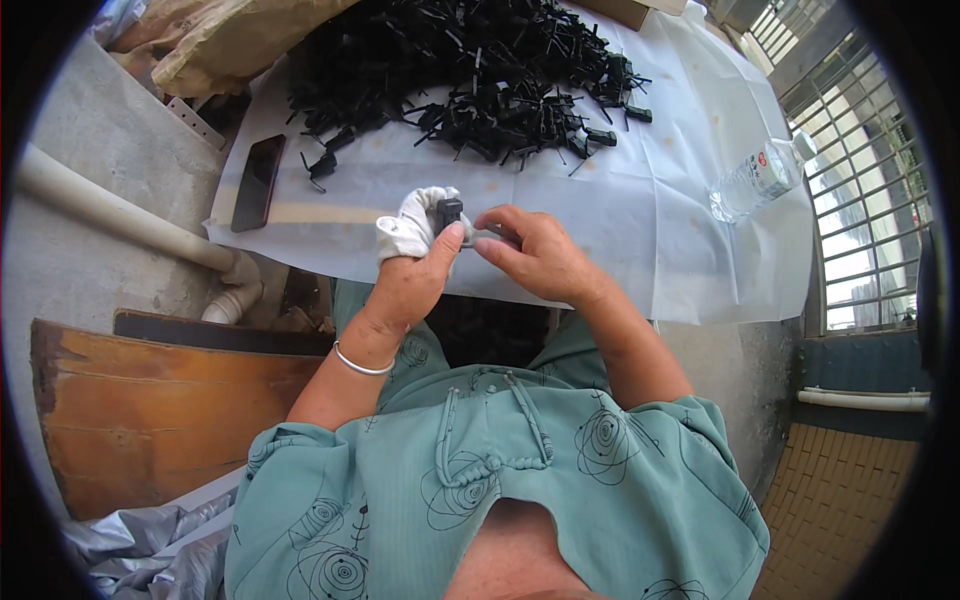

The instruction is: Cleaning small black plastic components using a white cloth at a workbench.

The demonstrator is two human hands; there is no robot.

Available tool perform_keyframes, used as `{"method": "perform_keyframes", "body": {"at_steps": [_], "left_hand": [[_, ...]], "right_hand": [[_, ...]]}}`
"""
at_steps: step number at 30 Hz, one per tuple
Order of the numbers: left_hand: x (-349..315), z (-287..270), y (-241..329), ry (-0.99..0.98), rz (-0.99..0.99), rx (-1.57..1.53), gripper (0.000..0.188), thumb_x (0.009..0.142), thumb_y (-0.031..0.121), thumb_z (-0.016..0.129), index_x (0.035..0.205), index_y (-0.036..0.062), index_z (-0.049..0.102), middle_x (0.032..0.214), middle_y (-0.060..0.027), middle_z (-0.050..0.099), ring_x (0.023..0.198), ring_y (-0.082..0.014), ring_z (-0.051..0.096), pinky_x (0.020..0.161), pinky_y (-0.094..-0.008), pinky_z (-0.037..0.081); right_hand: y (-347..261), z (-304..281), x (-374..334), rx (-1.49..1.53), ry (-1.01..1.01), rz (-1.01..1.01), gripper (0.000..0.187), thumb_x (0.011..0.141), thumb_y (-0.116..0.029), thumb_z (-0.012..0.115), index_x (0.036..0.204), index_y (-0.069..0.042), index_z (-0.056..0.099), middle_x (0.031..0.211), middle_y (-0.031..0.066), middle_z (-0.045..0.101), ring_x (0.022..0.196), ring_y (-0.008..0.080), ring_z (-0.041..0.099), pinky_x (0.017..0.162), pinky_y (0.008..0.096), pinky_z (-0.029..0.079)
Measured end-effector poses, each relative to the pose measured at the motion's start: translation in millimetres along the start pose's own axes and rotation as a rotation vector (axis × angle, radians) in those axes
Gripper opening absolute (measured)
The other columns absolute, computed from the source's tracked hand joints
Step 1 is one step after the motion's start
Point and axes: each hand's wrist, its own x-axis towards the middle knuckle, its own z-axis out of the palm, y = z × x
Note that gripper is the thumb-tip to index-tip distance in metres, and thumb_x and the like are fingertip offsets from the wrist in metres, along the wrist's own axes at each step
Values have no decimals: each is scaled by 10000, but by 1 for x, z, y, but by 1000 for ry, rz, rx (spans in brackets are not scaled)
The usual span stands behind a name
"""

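Note:
My left hand, partly covered by a white cloth glove, grips a small black plastic part between thumb and fingers. Close to its right side, my right hand pinches a thin grey tool whose tip points toward that part. The exact kind of tool is hard to make out, since the fingers cover much of it. Both hands are over the near edge of a table with a whitish plastic sheet. Beyond them lies a large heap of similar black plastic parts with thin prongs.
A dark phone lies on the sheet at the left. Toward the right edge, a clear plastic bottle lies tilted. Brown wrapping sits at the far left, above a white pipe. A wooden board stands lower left; a barred window is at right.

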Motion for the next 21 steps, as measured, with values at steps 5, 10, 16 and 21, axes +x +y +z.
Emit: {"method": "perform_keyframes", "body": {"at_steps": [5,10,16,21], "left_hand": [[0,5,1,-20,-30,11,268,900,86,448,1164,45,419,819,-2,522,578,-39,395,500,-180,340],[-5,4,5,-253,-152,-204,316,856,90,406,1159,4,410,735,10,459,523,-45,343,461,-186,290],[-4,5,8,-162,-51,-33,234,841,50,432,1072,20,448,794,-3,480,649,-54,422,559,-191,365],[-1,10,0,-114,211,316,225,823,23,433,1046,8,453,835,-54,519,727,-115,481,644,-241,419]], "right_hand": [[8,-3,-5,66,66,-171,139,803,-122,628,877,-4,621,684,44,575,590,104,484,557,242,415],[-4,0,-1,304,86,-170,107,789,-103,653,848,-24,611,633,-17,488,568,56,402,515,218,360],[-3,3,-1,264,92,-185,118,846,-118,588,813,-18,535,628,-1,471,551,89,397,513,246,362],[-5,4,3,32,-9,-184,230,901,-171,484,780,17,535,632,138,510,543,234,442,561,334,412]]}}
